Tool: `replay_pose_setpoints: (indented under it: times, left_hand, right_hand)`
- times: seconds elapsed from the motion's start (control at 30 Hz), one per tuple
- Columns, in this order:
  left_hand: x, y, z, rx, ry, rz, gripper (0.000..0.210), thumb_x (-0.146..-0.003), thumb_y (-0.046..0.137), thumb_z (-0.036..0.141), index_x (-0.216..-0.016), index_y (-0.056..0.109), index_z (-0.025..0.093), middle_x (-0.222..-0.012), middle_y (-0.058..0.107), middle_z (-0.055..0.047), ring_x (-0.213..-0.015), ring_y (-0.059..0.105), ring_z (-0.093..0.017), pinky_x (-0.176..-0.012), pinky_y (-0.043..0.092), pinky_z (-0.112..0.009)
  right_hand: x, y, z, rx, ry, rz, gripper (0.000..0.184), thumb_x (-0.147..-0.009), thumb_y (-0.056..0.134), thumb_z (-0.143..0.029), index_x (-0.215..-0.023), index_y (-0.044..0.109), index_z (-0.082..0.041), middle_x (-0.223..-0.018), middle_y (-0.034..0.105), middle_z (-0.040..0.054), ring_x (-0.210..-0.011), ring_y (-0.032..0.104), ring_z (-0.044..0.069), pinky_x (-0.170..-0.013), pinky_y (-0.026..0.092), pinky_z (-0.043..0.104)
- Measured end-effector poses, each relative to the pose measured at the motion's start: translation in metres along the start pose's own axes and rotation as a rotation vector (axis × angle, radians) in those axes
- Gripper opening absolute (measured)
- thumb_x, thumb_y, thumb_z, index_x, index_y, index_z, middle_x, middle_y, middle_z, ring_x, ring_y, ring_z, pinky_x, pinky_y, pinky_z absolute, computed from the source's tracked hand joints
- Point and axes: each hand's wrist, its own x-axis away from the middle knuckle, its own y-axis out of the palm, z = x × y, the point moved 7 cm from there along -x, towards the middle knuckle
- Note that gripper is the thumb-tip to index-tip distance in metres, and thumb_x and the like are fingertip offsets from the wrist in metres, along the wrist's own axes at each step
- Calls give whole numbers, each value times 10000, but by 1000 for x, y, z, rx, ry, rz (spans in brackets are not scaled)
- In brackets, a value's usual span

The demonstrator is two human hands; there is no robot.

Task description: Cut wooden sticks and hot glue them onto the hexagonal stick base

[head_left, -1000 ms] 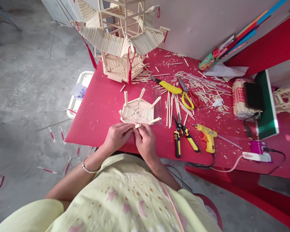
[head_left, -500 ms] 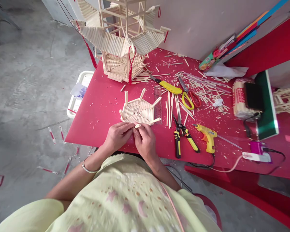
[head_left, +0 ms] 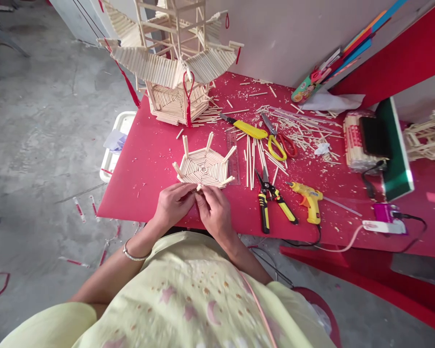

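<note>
My left hand (head_left: 173, 205) and my right hand (head_left: 213, 208) meet at the table's front edge, fingertips pinched together. Between them pokes the pale end of a small wooden stick piece (head_left: 199, 186); the fingers cover most of it. Just beyond lies a hexagonal base of wooden sticks (head_left: 205, 166), with short stick posts standing at its corners. Whether the fingers touch its near rim I cannot tell. A clear ruler (head_left: 233, 162) lies along the base's right side.
A stick pagoda (head_left: 174, 67) with red tassels stands at the back. On the red table (head_left: 130, 183) are loose sticks (head_left: 252, 164), a yellow cutter knife (head_left: 248, 129), scissors (head_left: 275, 140), black-and-yellow snips (head_left: 270, 200), a corded glue gun (head_left: 308, 200) and a power strip (head_left: 382, 227).
Both hands still pinch the stick piece, whose visible end has turned and shifted slightly left. The whole view has swung a little, moving the table's things left.
</note>
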Motion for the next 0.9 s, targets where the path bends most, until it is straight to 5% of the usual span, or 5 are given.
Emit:
replay_pose_setpoints:
  times: [0.37,0.7,0.9]
  left_hand:
    - [1,-3,4,-32,-26,10,180,-937,665,246,-1060,786,192,-1011,822,-76,-840,768,-169,-819,617,-274]
    - [1,-14,-3,-89,-177,157,237,-922,686,261,-1134,768,196,-1058,792,-69,-750,702,-125,-691,578,-235]
    - [1,-16,-8,-65,-223,201,262,-926,672,296,-1154,760,202,-1109,765,-76,-710,675,-108,-616,556,-211]
  right_hand:
    - [9,-12,0,33,1,35,294,-1058,561,-302,-1301,693,-204,-1180,761,110,-1110,714,217,-1001,583,364]
    - [22,-46,9,52,25,218,155,-1024,615,-286,-1048,745,-206,-937,766,76,-866,708,186,-805,574,323]
    - [21,-42,10,66,26,167,173,-1014,629,-321,-1087,748,-218,-1006,753,84,-941,709,201,-844,571,332]
